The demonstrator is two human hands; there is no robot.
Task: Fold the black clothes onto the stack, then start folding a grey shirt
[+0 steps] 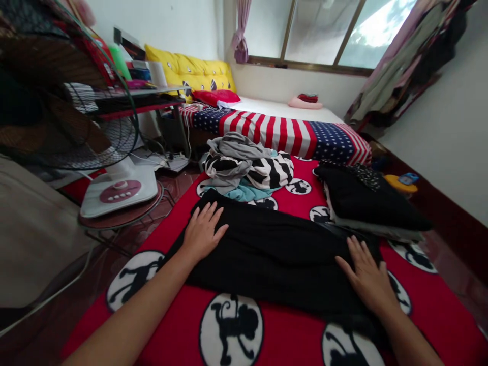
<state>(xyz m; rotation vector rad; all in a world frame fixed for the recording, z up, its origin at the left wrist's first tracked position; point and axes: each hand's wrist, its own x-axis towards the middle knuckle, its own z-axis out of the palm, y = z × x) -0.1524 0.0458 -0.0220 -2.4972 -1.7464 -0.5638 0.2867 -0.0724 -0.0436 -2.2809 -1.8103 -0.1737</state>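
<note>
A long black garment [274, 249], perhaps trousers, lies spread flat across a red blanket [171, 315] printed with white circles and dark monkey figures. My left hand [204, 231] rests flat on the garment's left end, fingers spread. On its right end lies my right hand [366, 272], palm down with the fingers stretched out. Just beyond the garment is a loose heap of clothes [247, 165] in grey, black-and-white and light blue. A stack of folded clothes [369, 198], black on top, sits at the right behind my right hand.
To the left an electric fan [120, 188] stands on a round stool [122, 216]. Behind it is a cluttered desk [152, 94]. A bed with a stars-and-stripes cover [274, 132] lies along the back under the window. Clothes [407, 66] hang at the upper right.
</note>
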